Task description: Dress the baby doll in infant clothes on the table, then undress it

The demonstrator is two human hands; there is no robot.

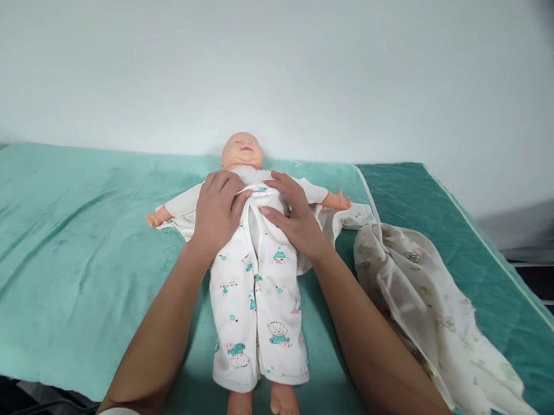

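Note:
A baby doll (242,152) lies on its back with its arms spread, wearing a white long-sleeved top (182,203) and white baby trousers (277,308) printed with small animals. Both my hands are at its waist. My left hand (220,205) bends over the doll's side, its thumb against the waistband and its fingers closed on the trouser top. On the other side, my right hand (296,212) rests on the trouser front, with thumb and fingers apart. The palms hide part of the waist.
Under the doll's back and arms, a white printed garment (353,216) is spread out. A crumpled cream patterned cloth (426,298) lies to the right. Beneath is a light green blanket (72,260) over a darker green quilted cover (449,221). A white wall (266,56) stands behind.

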